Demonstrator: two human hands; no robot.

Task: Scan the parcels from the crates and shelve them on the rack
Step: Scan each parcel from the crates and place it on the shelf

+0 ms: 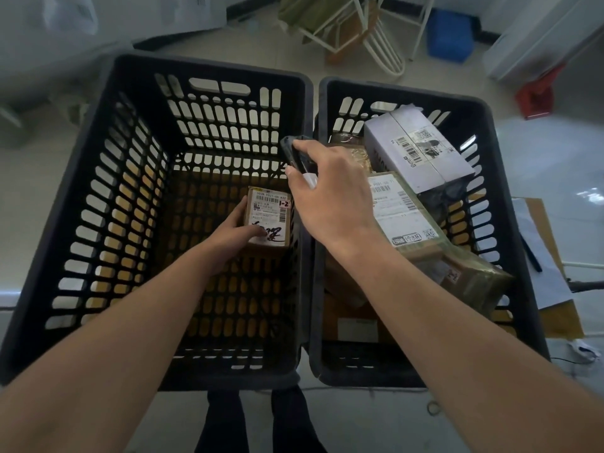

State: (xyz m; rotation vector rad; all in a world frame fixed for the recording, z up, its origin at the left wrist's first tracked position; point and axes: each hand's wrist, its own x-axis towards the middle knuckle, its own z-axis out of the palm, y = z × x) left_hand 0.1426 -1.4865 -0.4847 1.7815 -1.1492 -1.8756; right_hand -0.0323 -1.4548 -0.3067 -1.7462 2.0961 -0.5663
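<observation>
At frame centre, in the left crate [98,178], our left hand [233,232] grips a small parcel [268,220] labelled "P021-00 A32" and "I-2". Our right hand [330,191], just above, curls around a dark scanner [295,152].

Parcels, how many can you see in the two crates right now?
3 clearly: small brown box in the left crate, grey box and taped parcel in the right crate. More may lie underneath.

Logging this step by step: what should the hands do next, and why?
Probably aim the scanner in the right hand down at the label of the small box. The left hand grips that box in the left crate, label up, scanner just above it.
</observation>
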